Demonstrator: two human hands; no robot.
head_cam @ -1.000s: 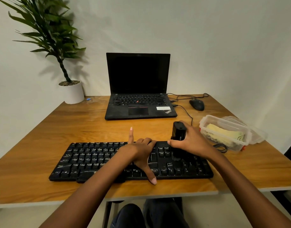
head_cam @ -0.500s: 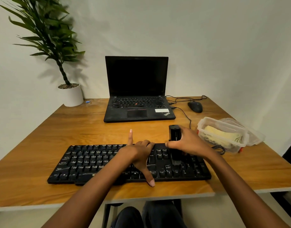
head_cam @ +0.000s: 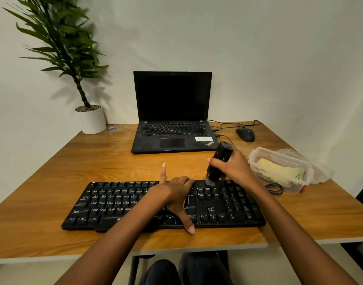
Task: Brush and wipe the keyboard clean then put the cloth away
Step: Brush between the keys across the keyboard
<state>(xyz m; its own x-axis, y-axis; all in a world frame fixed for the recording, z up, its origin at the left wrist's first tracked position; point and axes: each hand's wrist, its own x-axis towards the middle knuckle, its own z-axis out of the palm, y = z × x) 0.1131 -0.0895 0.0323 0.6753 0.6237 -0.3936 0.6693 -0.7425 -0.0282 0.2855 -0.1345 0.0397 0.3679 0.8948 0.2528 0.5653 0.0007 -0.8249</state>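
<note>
Brushing: I see the right hand (head_cam: 236, 167) wrapped round the black brush (head_cam: 218, 161), bristles down on the keyboard (head_cam: 114, 202), top-right keys.
Bracing: left hand (head_cam: 172, 196) on the middle keys, thumb and index spread past both edges, 3 fingers curled. I guess it stops sliding.
Waiting: yellow cloth (head_cam: 279, 170) in the clear tub (head_cam: 252, 156) nearby.

wooden table (head_cam: 53, 192) | on it — keyboard (head_cam: 114, 202) at front, laptop (head_cam: 172, 136), mouse (head_cam: 245, 134), plant pot (head_cam: 92, 120), plastic container (head_cam: 252, 161)
</note>
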